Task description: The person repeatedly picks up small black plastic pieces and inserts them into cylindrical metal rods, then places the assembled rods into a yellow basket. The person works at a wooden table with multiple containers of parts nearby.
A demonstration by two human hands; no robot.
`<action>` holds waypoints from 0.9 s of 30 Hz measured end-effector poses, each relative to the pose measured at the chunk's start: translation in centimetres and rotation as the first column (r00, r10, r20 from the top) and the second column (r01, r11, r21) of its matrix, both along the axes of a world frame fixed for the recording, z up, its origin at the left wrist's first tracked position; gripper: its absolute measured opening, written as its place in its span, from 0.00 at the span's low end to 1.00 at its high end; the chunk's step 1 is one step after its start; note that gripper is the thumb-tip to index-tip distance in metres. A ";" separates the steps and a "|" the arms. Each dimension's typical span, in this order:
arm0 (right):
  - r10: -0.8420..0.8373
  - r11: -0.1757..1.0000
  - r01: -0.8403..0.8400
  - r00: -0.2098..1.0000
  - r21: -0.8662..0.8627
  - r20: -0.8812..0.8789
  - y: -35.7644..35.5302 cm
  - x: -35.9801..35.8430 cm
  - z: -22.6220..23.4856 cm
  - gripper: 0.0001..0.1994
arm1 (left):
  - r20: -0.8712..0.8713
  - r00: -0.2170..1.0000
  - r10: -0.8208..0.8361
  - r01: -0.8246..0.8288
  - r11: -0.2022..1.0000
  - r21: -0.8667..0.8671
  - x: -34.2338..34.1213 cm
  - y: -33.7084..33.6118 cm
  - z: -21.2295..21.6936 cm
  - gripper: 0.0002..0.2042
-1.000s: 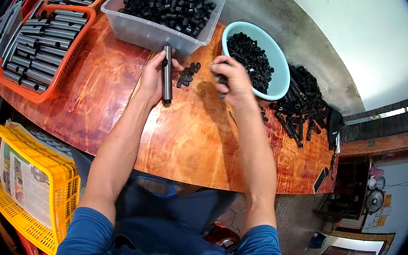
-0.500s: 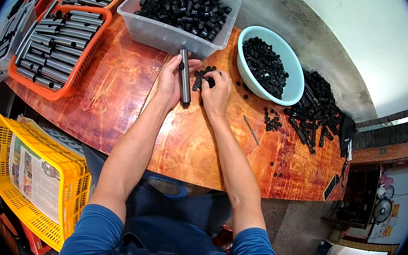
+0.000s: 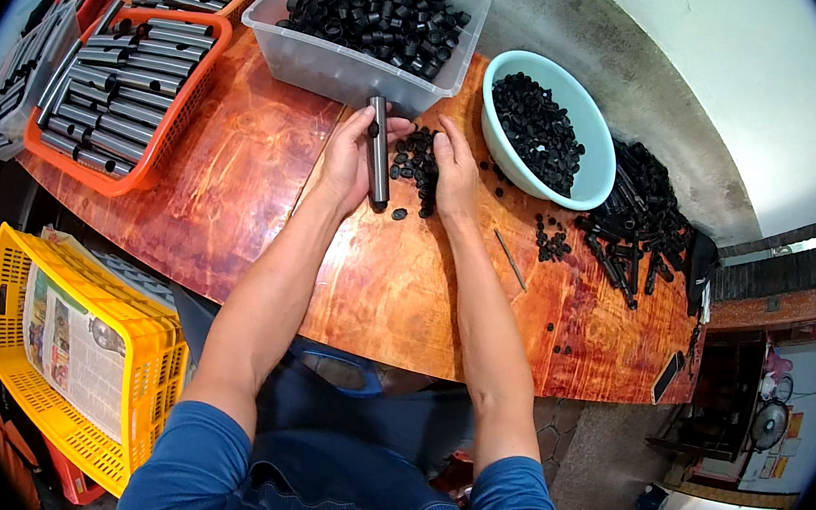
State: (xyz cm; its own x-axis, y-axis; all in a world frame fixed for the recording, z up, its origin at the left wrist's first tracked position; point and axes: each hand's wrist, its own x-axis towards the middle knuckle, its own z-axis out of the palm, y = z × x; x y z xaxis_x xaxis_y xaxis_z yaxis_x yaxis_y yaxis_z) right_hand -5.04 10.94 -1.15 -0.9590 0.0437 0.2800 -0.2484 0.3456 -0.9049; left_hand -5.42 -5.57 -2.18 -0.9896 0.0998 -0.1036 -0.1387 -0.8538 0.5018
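Observation:
My left hand (image 3: 342,165) is closed around a shiny metal tube (image 3: 379,159) with a dark hole in its side near the far end. Black shows at the tube's near end. A small pile of black plugs (image 3: 421,168) lies on the table just right of the tube. Against the pile's right side rests the edge of my right hand (image 3: 457,180), its fingers stretched out and nothing visible in them. One loose plug (image 3: 400,214) sits close to the tube's near end.
Beyond my hands stand a clear bin (image 3: 348,72) of black caps and a light-blue basin (image 3: 601,191) of small black parts. Orange baskets (image 3: 119,184) of tubes are at left. Black parts (image 3: 638,221) heap at right, near a thin rod (image 3: 509,259). A yellow crate (image 3: 153,327) stands lower left.
My right hand has gone from pinching at the plugs to lying straightened at the right of the pile. More of the pile now shows, with one plug apart near the tube.

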 end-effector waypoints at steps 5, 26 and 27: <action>0.063 0.994 -0.058 0.996 0.097 -0.056 2.4 1.2 1.2 0.20 | -0.020 1.000 -0.022 0.021 0.997 -0.068 -0.4 -0.3 -0.6 0.17; -0.098 0.787 0.129 0.992 0.604 -0.085 -0.2 5.9 0.0 0.35 | 0.053 0.999 -0.013 0.012 1.000 0.014 0.8 -1.2 0.9 0.17; -0.107 0.827 0.160 0.986 0.540 -0.128 0.6 6.2 0.9 0.31 | 0.022 0.998 -0.057 0.056 0.998 0.032 0.7 -1.4 0.7 0.17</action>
